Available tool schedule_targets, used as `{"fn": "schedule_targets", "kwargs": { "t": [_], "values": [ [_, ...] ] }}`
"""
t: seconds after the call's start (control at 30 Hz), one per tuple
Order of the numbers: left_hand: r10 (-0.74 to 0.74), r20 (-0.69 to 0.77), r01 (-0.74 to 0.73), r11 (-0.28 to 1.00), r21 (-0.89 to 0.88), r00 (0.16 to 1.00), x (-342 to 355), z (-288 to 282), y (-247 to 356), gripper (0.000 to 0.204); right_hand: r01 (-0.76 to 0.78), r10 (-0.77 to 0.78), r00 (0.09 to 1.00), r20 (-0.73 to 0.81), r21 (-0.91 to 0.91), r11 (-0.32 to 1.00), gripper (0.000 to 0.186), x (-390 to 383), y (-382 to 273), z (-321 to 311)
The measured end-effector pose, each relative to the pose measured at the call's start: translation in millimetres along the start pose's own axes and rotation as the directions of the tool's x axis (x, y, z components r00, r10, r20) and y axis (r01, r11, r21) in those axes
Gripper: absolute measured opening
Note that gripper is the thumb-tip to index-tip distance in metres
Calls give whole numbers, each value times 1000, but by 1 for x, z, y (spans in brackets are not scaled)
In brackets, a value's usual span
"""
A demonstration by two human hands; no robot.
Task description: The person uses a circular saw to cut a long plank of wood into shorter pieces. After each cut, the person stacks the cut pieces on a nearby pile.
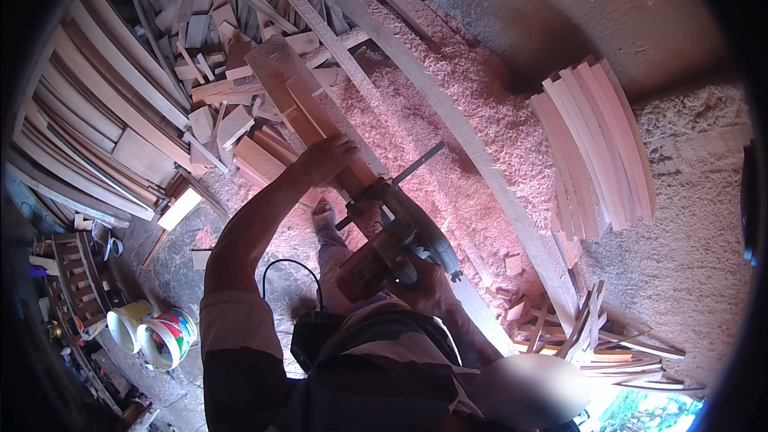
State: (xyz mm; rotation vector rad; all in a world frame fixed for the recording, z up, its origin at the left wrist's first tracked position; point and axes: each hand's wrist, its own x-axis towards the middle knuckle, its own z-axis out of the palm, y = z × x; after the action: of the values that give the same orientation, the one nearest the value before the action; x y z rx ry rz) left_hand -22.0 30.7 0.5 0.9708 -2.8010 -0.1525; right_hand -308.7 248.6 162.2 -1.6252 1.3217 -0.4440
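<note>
My right hand is wrapped around the rear of a circular saw, with its fingers partly hidden behind the saw body. The saw's metal base rests at the near end of a reddish-brown wooden board. A thin metal guide bar sticks out from the saw on the right. Just ahead of the saw, my left hand lies across the board, its fingers bent over it in a grip. The board slants away to the upper left over a wider plank. Where the blade meets the wood is hidden.
Pinkish wood shavings cover the floor around long planks. To the right stands a stack of curved boards. Offcuts pile up ahead, and long boards lean at left. Two buckets sit lower left; a black cord loops beside me.
</note>
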Motion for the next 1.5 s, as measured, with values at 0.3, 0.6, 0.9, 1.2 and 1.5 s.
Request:
{"fn": "schedule_targets", "kwargs": {
  "t": [0.3, 0.6, 0.9, 1.2, 1.5],
  "values": [
    [-23, -29, 23, 1000, 16, 999, -1, 13, -5, 77, -83, 82, 995, 55, 18, 996, 66, 1, 8, 0],
    [79, -122, -83, 996, -33, 989, 1, -13, -10, 61, -15, 15, 1000, 15, -61, 998, 62, 15, 7, 6],
    [80, 0, -80, 997, -24, 997, 0, -10, -42, 82, 2, -2, 1000, 11, 12, 1000, 62, 41, -5, 12],
    [85, 36, -87, 994, 61, 996, 2, -15, -73, 69, -66, 62, 995, 79, 46, 997, 60, 71, -19, 12],
    [16, 95, -22, 997, 67, 995, 0, -19, -111, 83, 79, -78, 997, 12, -39, 996, 63, 112, -21, 23]
  ]
}}
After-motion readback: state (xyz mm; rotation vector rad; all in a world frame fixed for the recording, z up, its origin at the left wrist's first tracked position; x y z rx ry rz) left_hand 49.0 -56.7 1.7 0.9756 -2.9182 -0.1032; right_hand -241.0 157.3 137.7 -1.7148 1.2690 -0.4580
